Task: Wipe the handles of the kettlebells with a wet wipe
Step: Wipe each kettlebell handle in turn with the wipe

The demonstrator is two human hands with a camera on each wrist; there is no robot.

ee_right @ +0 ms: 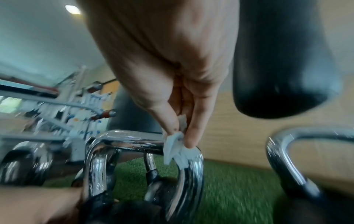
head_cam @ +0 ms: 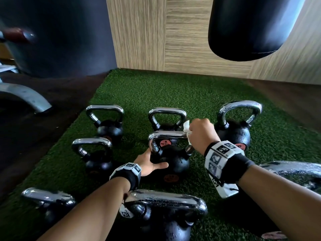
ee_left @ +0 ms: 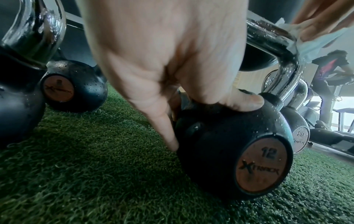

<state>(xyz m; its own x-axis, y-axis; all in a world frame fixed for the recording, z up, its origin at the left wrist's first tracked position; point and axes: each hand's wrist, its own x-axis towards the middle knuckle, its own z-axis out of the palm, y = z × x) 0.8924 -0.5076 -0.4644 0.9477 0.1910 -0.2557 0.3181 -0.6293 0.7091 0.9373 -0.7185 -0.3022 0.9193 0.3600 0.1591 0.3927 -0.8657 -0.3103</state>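
Here the right hand (head_cam: pixel 202 132) pinches a crumpled white wet wipe (ee_right: pixel 177 149) between thumb and fingers and presses it onto the right-hand bend of a chrome handle (head_cam: pixel 166 135), just right of the head view's centre. That handle belongs to the 12 kettlebell (ee_left: pixel 229 151), which stands on the green turf (head_cam: pixel 156 91) in the middle of the frame. The left hand (head_cam: pixel 149 164) steadies the black ball: in the left wrist view its thumb lies across the top and a finger runs down the side, so the fingers are spread and curved around the body.

To do this step well, the wipe probably ought to wrap around the bar rather than dab it from above, since only a small wad touches the metal now. Sliding it along the top bar toward the left bend, then down each leg to the black collar, would likely cover the whole grip. The chrome is beaded with droplets, so it may be slippery; firm pressure from the steadying hand should keep the bell from rocking on the soft turf.

Other kettlebells stand around: two to the left (head_cam: pixel 104 122), one directly behind (head_cam: pixel 166 117), one at right (head_cam: pixel 238 126), and a larger one in the lower foreground (head_cam: pixel 165 211). A black punching bag (head_cam: pixel 251 26) hangs at upper right.
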